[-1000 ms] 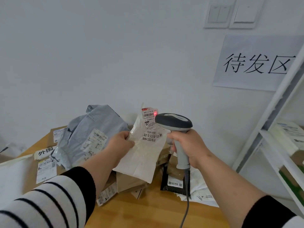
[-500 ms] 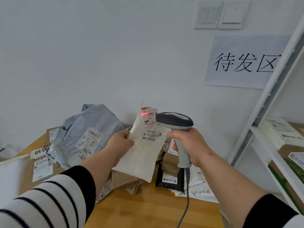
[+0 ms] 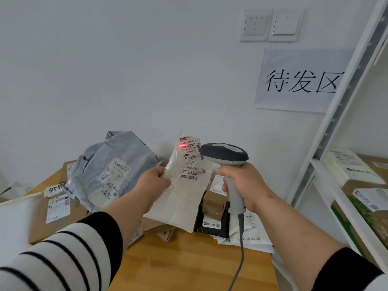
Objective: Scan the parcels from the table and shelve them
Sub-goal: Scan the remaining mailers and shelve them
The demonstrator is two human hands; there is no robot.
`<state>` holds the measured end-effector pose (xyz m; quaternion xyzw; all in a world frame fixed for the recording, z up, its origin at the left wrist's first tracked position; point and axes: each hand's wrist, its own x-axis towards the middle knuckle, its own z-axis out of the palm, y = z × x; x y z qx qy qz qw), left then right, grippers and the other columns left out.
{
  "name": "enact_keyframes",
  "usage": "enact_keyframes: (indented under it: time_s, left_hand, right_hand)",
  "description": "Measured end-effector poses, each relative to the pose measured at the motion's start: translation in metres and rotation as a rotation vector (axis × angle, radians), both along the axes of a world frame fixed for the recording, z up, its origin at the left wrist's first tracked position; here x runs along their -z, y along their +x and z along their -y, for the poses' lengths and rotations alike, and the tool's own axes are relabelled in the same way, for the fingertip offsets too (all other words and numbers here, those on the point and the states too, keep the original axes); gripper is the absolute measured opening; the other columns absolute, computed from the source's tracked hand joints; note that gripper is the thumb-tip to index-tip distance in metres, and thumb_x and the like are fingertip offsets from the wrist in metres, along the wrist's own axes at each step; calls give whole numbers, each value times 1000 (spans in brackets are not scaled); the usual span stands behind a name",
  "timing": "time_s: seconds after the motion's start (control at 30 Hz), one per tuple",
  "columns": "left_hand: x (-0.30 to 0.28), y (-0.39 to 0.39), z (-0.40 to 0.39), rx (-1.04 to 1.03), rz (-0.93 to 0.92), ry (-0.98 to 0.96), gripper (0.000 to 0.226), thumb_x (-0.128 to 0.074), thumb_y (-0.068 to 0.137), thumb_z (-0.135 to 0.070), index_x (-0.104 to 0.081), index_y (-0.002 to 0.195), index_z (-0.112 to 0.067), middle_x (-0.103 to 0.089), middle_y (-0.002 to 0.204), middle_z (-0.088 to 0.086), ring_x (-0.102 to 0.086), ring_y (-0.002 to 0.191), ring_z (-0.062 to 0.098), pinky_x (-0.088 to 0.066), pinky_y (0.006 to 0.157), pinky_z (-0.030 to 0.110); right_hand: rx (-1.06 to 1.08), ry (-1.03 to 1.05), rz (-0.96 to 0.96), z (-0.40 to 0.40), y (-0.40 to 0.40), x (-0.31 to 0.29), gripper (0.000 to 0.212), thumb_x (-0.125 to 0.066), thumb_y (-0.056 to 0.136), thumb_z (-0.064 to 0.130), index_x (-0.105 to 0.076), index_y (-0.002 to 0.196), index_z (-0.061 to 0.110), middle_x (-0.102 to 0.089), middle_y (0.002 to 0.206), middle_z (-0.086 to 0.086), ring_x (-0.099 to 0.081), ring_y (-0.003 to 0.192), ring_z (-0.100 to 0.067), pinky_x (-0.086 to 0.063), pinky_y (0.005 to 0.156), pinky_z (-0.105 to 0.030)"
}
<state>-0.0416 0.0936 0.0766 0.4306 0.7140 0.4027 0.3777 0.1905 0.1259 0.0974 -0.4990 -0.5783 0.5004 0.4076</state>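
Observation:
My left hand (image 3: 152, 184) pinches the left edge of a white plastic mailer parcel (image 3: 180, 198) and holds it upright above the wooden table (image 3: 189, 267). Its shipping label (image 3: 190, 153) faces me, with a red scan line across the barcode near the top. My right hand (image 3: 244, 185) grips the handle of a grey corded barcode scanner (image 3: 225, 154), whose head points at that label from the right. A white metal shelf (image 3: 327, 177) with parcels on it stands at the right.
A grey poly bag (image 3: 109, 166), cardboard boxes (image 3: 56, 208), a black mailer (image 3: 212, 223) and white mailers (image 3: 249, 238) crowd the table's far side. The scanner cable (image 3: 240, 255) hangs down over the table. A paper sign (image 3: 300, 80) and light switches (image 3: 270, 25) are on the wall.
The red scan line has moved from the right to the left of the label's barcode. The view has turned slightly right, showing more of the shelf.

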Motion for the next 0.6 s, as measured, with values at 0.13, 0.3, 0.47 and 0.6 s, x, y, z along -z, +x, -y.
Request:
enact_keyframes:
  time_s: [0.13,0.3,0.47,0.6]
  left_hand:
    - [-5,3,13,12,-17,5,23,-60,90,-5,-66,92,-27,-70,96,7,-69,85,27,-57,64,32]
    - [-11,7,35,32,-27,19,24,-60,91,-5,-65,92,-28,-70,97,6,-68,85,25,-53,59,28]
    - [-18,8,66,70,-16,20,23,-60,91,-7,-66,103,-26,-69,101,6,-67,89,25,-52,65,30]
    - [-19,13,97,88,-38,30,21,-60,91,-8,-65,95,-28,-69,101,10,-66,93,30,-55,77,39]
  right_hand:
    - [20,-4,-11,15,4,-4,20,-73,69,31,-68,82,15,-61,52,0,-60,49,-13,-48,59,-32]
    - [28,5,-26,40,9,-6,16,-72,72,25,-68,80,12,-60,52,1,-58,48,-12,-49,59,-32]
    - [60,28,2,76,9,-10,15,-72,80,20,-64,70,14,-60,54,0,-59,46,-12,-47,46,-22]
    - [86,13,-12,110,11,-10,13,-72,81,19,-64,73,13,-60,55,-3,-59,47,-14,-48,55,-28]
